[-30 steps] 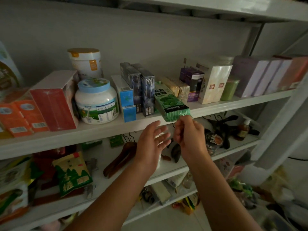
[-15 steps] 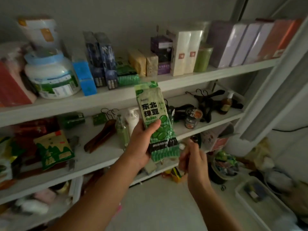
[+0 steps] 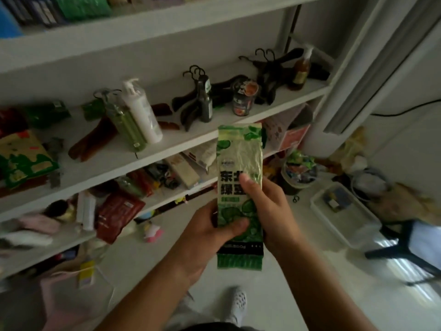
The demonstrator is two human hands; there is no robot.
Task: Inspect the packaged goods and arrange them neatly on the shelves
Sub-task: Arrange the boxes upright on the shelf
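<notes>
I hold the green packet [image 3: 239, 154] upright, clear of the shelves [image 3: 167, 149] and over the floor [image 3: 298, 295], left hand [image 3: 210, 232] pinching its lower left edge, right hand [image 3: 269, 211] wrapped round its right, where slick film could slip if either grip loosens.

A: What moved?
B: The green packet [image 3: 239, 161] came off the upper shelf [image 3: 143, 32]. It's upright in front of me now.
A: Hands?
B: My left hand [image 3: 205, 237] was open and now grips it from 9 o'clock. My right hand [image 3: 272, 211] joined from 3 o'clock, thumb across the front. The view dropped, so my shoe [image 3: 238, 302] shows at 6.
</notes>
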